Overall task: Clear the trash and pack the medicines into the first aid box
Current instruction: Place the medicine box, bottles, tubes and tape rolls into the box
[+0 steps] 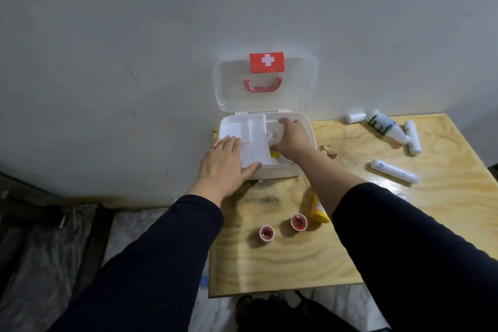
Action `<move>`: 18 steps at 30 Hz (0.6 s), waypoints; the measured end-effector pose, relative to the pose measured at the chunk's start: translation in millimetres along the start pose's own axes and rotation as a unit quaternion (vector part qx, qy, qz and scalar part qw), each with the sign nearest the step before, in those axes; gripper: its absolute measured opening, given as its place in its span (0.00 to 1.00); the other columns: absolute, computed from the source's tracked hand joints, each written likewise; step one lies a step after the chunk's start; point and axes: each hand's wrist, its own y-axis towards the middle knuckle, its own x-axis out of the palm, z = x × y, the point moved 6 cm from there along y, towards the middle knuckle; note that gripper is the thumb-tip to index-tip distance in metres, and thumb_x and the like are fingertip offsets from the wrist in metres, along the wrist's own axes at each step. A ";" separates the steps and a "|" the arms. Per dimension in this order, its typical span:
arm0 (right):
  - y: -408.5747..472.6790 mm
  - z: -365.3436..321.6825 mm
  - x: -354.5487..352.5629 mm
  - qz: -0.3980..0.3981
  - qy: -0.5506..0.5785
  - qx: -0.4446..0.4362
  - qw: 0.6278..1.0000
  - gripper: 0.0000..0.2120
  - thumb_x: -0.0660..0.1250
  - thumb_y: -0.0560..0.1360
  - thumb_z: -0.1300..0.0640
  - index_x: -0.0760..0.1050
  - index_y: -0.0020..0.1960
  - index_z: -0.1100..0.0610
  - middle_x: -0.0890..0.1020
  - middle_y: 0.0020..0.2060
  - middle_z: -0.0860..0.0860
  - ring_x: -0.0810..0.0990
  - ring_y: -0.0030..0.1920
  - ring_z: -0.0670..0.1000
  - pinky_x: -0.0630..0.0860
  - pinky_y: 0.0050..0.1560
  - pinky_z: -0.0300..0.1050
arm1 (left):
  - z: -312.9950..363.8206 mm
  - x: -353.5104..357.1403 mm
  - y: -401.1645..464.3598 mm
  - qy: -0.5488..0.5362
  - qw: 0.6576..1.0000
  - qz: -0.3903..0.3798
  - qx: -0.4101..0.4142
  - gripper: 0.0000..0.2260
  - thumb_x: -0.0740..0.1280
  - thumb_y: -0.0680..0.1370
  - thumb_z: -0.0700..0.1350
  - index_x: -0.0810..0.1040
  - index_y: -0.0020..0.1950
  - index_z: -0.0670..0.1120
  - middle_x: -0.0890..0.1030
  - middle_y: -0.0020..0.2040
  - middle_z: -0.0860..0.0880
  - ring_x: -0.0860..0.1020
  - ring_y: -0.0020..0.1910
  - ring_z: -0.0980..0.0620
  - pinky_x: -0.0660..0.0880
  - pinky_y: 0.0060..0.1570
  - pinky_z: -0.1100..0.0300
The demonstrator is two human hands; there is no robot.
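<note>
The white first aid box (301, 127) sits at the 12 o'clock edge of the wooden table (296, 264), with its clear lid (265, 82) standing open against the wall. The left hand (223, 162) lies flat with fingers spread on the box's near-left corner, and the right hand (292, 137) reaches into the right part of the box; it may be holding something small and clear, but I cannot tell. Two red tape rolls (297, 222) sit at 6 o'clock from the box, with a yellow bottle (318, 209) just beside them, and white bandage rolls (394, 171) and a white-and-green tube (385, 125) lie out at 3 o'clock.
</note>
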 end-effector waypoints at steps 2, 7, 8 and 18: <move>-1.2 4.0 2.4 0.003 0.035 0.033 0.999 0.36 0.72 0.72 0.61 0.59 0.75 0.58 0.71 0.68 0.59 0.76 0.62 0.58 0.74 0.61 0.46 | -0.1 -1.5 -0.7 0.001 1.000 0.002 0.001 0.36 0.52 0.79 0.65 0.57 0.78 0.40 0.61 0.78 0.44 0.57 0.77 0.48 0.51 0.77 0.54; -2.8 5.6 5.3 -0.004 0.082 0.058 0.995 0.38 0.74 0.71 0.61 0.58 0.75 0.58 0.74 0.66 0.59 0.75 0.64 0.57 0.74 0.61 0.46 | 0.1 -2.8 -3.0 0.004 1.000 0.001 0.005 0.36 0.53 0.79 0.65 0.58 0.77 0.41 0.63 0.77 0.44 0.59 0.76 0.47 0.53 0.76 0.54; -4.9 5.1 3.2 -0.005 0.077 0.054 0.996 0.37 0.73 0.72 0.62 0.58 0.75 0.58 0.74 0.67 0.59 0.75 0.64 0.57 0.73 0.61 0.46 | 0.1 -3.6 -3.1 0.006 1.000 0.000 0.005 0.36 0.53 0.79 0.65 0.59 0.77 0.41 0.63 0.76 0.44 0.59 0.76 0.47 0.54 0.76 0.54; -39.8 65.4 -73.8 0.138 0.071 0.115 0.981 0.16 0.62 0.75 0.64 0.75 0.61 0.60 0.81 0.57 0.59 0.79 0.57 0.59 0.79 0.56 0.52 | 1.8 -6.4 -2.7 0.014 1.000 -0.013 -0.013 0.35 0.54 0.78 0.66 0.62 0.75 0.42 0.67 0.73 0.44 0.66 0.72 0.46 0.63 0.70 0.52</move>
